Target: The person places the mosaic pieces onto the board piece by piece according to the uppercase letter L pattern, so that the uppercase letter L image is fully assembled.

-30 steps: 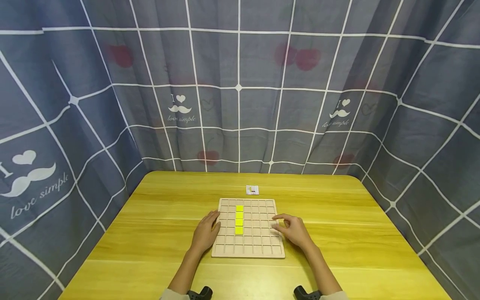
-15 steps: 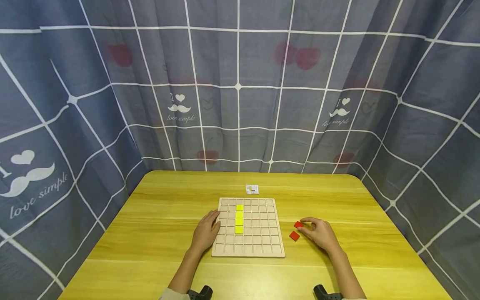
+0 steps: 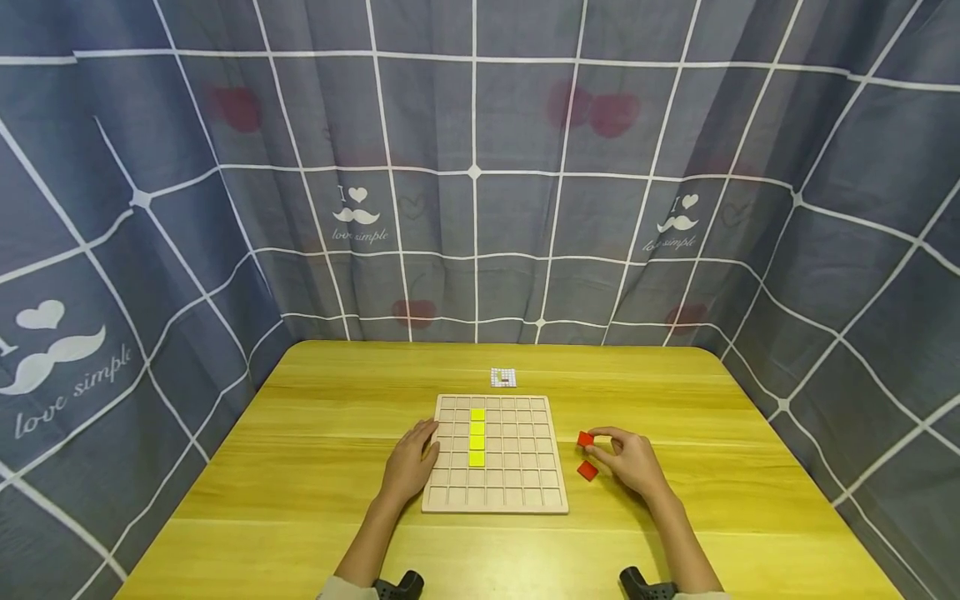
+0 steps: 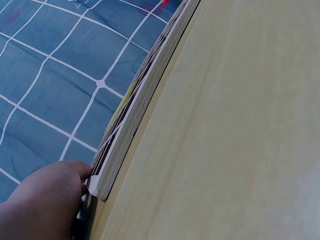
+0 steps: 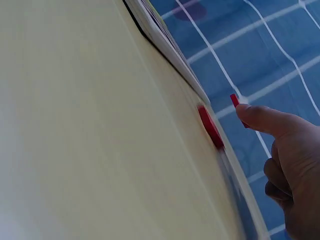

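A pale wooden grid board (image 3: 517, 497) lies on the table with a column of several yellow square tiles (image 3: 477, 437) in its left half. My left hand (image 3: 408, 463) rests against the board's left edge, fingers and thumb touching it; the left wrist view shows that hand (image 4: 52, 192) at the board's corner. To the right of the board, my right hand (image 3: 632, 460) pinches a red square tile (image 3: 585, 438) between thumb and fingers. In the right wrist view this pinched tile (image 5: 235, 101) is raised above the table. A second red tile (image 3: 587, 471) lies just below it on the table.
A small white card (image 3: 503, 378) with a printed grid pattern lies behind the board. The yellow wooden table (image 3: 360, 375) ends at a blue-grey checked curtain (image 3: 442, 208), which surrounds it at the back and sides.
My right hand moved from the board's right edge out to the red tiles, uncovering them. It now holds one and has shifted slightly left with it. My left hand stayed in place.
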`<state>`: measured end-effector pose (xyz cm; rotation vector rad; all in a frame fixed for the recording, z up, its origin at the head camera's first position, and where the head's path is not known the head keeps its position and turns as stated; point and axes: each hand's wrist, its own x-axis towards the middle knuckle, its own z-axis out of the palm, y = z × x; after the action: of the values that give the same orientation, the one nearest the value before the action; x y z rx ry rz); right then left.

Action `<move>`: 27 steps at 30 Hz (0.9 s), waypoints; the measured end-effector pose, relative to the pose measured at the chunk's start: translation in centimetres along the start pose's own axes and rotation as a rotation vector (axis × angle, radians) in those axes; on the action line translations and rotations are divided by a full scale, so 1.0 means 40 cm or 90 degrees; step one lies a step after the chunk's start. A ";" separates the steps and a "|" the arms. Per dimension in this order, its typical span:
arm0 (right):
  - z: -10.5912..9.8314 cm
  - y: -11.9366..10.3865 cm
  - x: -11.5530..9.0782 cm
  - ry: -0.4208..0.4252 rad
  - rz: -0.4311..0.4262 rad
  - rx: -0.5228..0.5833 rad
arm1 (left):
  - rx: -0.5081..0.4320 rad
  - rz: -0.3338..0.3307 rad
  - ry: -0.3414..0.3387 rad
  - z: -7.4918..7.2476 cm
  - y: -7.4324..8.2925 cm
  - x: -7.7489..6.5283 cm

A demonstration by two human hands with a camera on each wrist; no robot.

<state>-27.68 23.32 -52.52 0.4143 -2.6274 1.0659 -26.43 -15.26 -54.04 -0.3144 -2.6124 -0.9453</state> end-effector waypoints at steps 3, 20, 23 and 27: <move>0.028 -0.034 0.007 -0.022 -0.032 0.030 | 0.003 0.000 0.000 0.000 -0.002 0.000; 0.208 -0.195 0.047 -0.144 -0.132 0.058 | 0.003 -0.007 -0.003 -0.004 0.000 -0.001; 0.223 -0.206 0.052 -0.154 -0.138 0.041 | 0.003 -0.004 -0.004 -0.002 0.000 -0.003; 0.233 -0.213 0.057 -0.148 -0.152 0.010 | 0.003 -0.004 -0.004 -0.002 0.001 -0.001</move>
<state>-28.07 10.48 -52.79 0.8804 -2.6769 1.0143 -26.36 -15.30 -53.97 -0.3089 -2.6220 -0.9406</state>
